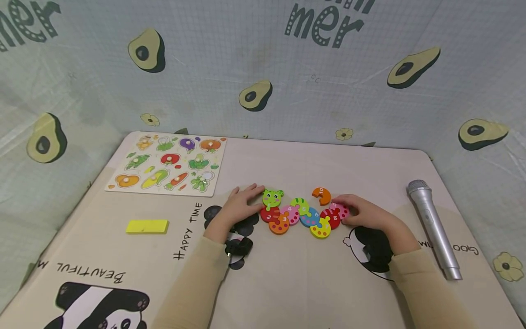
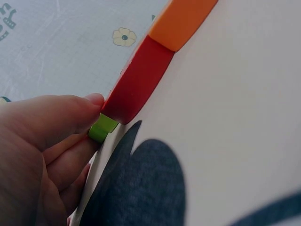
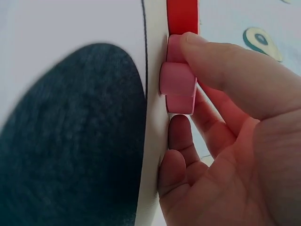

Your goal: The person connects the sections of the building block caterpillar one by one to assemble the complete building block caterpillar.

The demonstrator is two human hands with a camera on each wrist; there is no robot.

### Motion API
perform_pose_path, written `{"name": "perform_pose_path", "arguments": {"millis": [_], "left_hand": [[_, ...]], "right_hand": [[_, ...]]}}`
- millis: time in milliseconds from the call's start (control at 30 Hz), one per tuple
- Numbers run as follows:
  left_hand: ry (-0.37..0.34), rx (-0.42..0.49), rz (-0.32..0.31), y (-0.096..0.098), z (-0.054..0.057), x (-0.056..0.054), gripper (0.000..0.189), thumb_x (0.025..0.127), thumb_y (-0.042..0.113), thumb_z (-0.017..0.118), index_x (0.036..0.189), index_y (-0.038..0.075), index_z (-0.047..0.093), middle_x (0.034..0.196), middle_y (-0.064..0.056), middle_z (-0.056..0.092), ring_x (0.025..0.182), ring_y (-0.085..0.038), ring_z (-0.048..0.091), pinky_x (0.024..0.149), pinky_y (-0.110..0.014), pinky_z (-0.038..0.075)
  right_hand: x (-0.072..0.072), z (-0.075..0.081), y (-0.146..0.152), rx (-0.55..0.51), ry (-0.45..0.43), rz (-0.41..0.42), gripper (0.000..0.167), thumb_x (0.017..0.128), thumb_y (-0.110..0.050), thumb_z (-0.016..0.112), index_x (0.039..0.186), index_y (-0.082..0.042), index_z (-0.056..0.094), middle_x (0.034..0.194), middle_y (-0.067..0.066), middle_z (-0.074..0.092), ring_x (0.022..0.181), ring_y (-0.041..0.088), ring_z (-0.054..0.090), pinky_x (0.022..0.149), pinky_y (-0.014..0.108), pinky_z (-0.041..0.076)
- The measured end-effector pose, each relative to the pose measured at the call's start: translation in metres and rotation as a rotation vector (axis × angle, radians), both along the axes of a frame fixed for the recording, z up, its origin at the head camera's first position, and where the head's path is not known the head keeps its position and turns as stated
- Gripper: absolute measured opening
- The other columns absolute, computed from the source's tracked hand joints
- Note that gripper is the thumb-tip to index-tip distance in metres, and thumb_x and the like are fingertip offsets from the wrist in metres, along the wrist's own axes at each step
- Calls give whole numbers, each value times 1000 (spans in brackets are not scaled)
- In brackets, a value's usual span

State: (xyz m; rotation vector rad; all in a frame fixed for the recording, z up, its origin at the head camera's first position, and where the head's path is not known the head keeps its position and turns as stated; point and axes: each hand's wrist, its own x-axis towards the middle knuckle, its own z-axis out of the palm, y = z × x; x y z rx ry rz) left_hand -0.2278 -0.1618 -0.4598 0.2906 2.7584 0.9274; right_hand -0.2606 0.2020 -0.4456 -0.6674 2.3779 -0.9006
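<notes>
A wooden caterpillar number puzzle lies on the table in a zigzag of joined coloured pieces. At its left end is the green smiling head piece (image 1: 272, 198), next to the red piece (image 2: 138, 80). My left hand (image 1: 239, 206) holds this end, its thumb on the red piece's edge and fingers at the head. At the other end my right hand (image 1: 365, 212) pinches the pink dotted piece (image 3: 178, 79), thumb on its near edge, fingers around the far side. An orange piece (image 1: 322, 196) with a notch lies apart, just above the row.
A vegetable peg puzzle board (image 1: 193, 186) lies at the back left, with a yellow block (image 1: 147, 226) in front of it. A silver microphone (image 1: 435, 230) lies at the right. Avocado-print cloth (image 1: 205, 55) hangs behind the table (image 1: 304, 292).
</notes>
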Motion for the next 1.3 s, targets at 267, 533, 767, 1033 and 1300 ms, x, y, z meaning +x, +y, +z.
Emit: {"name": "perform_pose_path", "arguments": {"millis": [267, 533, 767, 1033, 1300], "left_hand": [[1, 5, -7, 0, 0, 0, 58, 85, 39, 55, 138, 21, 40, 145, -4, 37, 137, -19, 28, 115, -46, 2], [2, 10, -10, -1, 1, 1, 58, 85, 39, 55, 138, 21, 40, 145, -4, 36, 137, -19, 29, 115, -45, 2], [-5, 11, -7, -1, 2, 1, 58, 85, 39, 56, 138, 22, 40, 145, -4, 36, 137, -19, 28, 115, -45, 1], [1, 6, -9, -1, 0, -1, 58, 86, 40, 55, 138, 22, 40, 145, -4, 36, 137, -19, 28, 115, -46, 2], [-15, -2, -6, 0, -1, -1, 58, 85, 40, 55, 139, 23, 39, 146, -3, 35, 137, -17, 27, 115, -44, 1]], "right_hand": [[-6, 13, -12, 67, 50, -29, 74, 79, -21, 67, 142, -9, 29, 144, 19, 30, 124, 41, 31, 90, 52, 46], [-27, 17, -42, 101, 96, 41, 67, 82, -20, 65, 141, -12, 33, 144, 15, 34, 131, 38, 28, 97, 57, 38], [-34, 8, -49, 124, 44, 44, 61, 83, -14, 62, 138, -11, 38, 141, 17, 37, 126, 36, 34, 97, 52, 41], [-33, 7, -49, 120, 94, 9, 59, 81, -12, 64, 135, -10, 42, 136, 16, 42, 122, 34, 38, 95, 50, 44], [-15, 15, -28, 63, 105, -75, 60, 82, -12, 61, 138, -12, 38, 138, 18, 29, 124, 36, 32, 95, 53, 42]]}}
